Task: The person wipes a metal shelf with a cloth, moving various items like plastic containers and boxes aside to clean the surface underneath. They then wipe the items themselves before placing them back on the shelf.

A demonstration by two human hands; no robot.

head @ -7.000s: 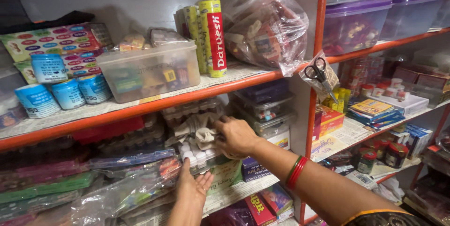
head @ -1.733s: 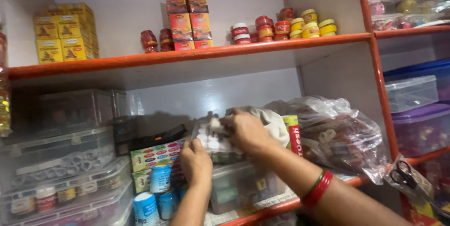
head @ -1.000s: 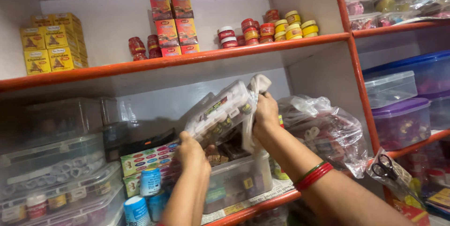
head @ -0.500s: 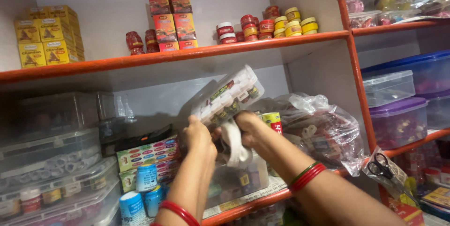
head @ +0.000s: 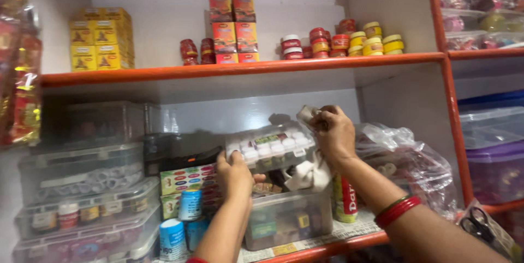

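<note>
My left hand (head: 235, 173) grips the near left end of a clear plastic pack of small white-capped bottles (head: 271, 145), held level above a clear storage tub (head: 288, 219) on the middle shelf. My right hand (head: 333, 131) is at the pack's right end and clutches a cream cloth (head: 310, 171) that hangs down past the pack. Red bangles circle my right wrist.
Blue-labelled jars (head: 181, 220) and a colourful box stand left of the tub. Stacked clear boxes (head: 82, 178) fill the left side. A crumpled plastic bag (head: 409, 165) and a yellow-red roll lie right. Small jars and boxes line the orange upper shelf (head: 245, 68).
The pack came down from a steep tilt to level over the tub. My right hand moved from under it up to its right end, cloth still in grip.
</note>
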